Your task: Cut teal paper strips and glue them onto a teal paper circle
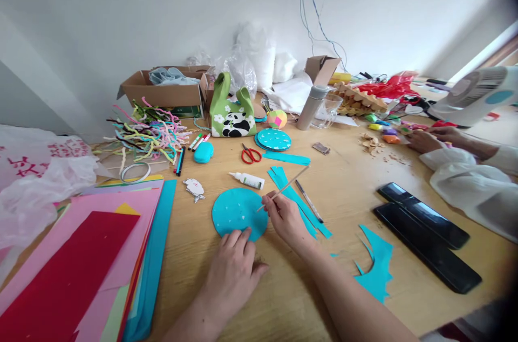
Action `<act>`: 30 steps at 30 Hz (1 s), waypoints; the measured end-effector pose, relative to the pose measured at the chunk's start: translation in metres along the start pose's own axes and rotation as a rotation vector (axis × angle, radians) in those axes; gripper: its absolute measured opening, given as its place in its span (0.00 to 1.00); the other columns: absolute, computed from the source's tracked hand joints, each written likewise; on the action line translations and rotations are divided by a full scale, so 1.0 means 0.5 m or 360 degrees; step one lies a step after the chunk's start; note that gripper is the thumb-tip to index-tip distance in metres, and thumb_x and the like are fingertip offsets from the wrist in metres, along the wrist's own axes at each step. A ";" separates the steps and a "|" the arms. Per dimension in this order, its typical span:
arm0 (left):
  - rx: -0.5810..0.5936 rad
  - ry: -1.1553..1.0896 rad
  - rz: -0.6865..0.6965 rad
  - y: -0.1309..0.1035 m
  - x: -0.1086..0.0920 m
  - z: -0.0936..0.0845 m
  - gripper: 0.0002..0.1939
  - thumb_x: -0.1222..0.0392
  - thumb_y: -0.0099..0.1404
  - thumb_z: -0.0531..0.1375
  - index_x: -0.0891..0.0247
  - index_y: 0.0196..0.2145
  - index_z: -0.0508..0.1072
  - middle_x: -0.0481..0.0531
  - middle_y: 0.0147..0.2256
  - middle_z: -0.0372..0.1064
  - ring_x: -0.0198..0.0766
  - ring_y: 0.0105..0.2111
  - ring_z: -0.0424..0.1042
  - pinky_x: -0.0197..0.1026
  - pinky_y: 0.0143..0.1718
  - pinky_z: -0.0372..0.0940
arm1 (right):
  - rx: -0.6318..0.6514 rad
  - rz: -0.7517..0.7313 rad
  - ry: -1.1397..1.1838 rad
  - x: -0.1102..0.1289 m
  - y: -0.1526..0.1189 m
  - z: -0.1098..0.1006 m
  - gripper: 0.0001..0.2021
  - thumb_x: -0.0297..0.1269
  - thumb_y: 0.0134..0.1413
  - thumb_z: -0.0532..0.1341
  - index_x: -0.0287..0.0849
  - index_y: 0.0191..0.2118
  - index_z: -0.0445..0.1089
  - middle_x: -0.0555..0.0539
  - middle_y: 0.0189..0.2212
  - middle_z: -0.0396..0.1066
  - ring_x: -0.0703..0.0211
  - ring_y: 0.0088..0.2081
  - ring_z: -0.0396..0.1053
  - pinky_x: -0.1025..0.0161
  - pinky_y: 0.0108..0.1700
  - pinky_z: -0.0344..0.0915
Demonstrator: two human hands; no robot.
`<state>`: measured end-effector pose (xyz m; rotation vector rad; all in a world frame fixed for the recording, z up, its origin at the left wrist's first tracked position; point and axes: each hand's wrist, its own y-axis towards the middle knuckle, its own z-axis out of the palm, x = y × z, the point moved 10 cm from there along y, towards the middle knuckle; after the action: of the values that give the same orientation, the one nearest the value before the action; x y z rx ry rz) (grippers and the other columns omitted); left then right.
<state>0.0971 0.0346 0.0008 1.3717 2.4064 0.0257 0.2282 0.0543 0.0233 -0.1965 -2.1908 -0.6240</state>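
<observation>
A blue paper circle (232, 207) with small white specks lies flat on the table in front of me. My left hand (232, 261) rests palm down with its fingertips on the circle's lower edge, fingers stretched out. In a pinch, my right hand (285, 215) holds a thin wooden stick (293, 180), whose lower tip is at the circle's right side. Just behind the circle lies a white glue bottle (249, 180). Blue paper strips (301, 204) and a pen (309, 202) are to the right of it. Red-handled scissors (251, 155) lie farther back.
Coloured paper sheets (65, 266) are stacked at left, below pipe cleaners (149, 131). A green panda bag (233, 110), speckled blue discs (274, 139) and a grey bottle (312, 109) stand behind. Right are blue scraps (378, 266), black cases (427, 247) and another person's hands (424, 139).
</observation>
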 end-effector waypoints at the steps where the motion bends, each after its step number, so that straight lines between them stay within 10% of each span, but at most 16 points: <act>1: -0.0002 0.0000 0.0004 0.000 0.000 -0.001 0.12 0.56 0.57 0.66 0.67 0.34 0.73 0.61 0.50 0.70 0.53 0.47 0.69 0.57 0.46 0.67 | 0.0024 -0.0009 -0.0004 0.001 -0.001 0.003 0.14 0.38 0.65 0.50 0.43 0.28 0.62 0.48 0.26 0.70 0.60 0.28 0.69 0.65 0.32 0.61; 30: 0.0016 0.0004 0.0017 0.000 -0.004 -0.001 0.13 0.56 0.58 0.66 0.68 0.36 0.73 0.61 0.50 0.70 0.52 0.46 0.68 0.55 0.46 0.66 | 0.0174 0.0013 -0.0129 -0.004 -0.007 0.029 0.13 0.40 0.65 0.48 0.43 0.31 0.63 0.47 0.26 0.71 0.59 0.28 0.68 0.64 0.32 0.62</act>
<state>0.0979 0.0334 0.0020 1.3895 2.4044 0.0179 0.2184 0.0587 0.0129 -0.1760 -2.2941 -0.4980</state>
